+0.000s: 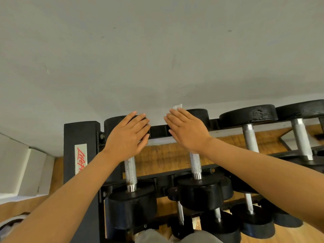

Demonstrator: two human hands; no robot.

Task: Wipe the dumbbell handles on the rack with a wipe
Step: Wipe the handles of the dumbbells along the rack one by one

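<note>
A black dumbbell rack (79,135) stands against a grey wall, with dumbbells lying across its top tier. My left hand (126,137) rests flat on the far head of the leftmost dumbbell, above its knurled steel handle (130,171). My right hand (186,130) lies over the far end of the second dumbbell's handle (195,163), with a white wipe (177,106) under the fingers; only a corner shows past the fingertips. Both hands' fingers are stretched out, not curled around the bars.
Two larger dumbbells (250,137) lie further right on the top tier. Smaller dumbbells (217,214) fill the lower tier. The grey wall (157,50) is right behind the rack. A white step or ledge (21,169) sits at left on the wooden floor.
</note>
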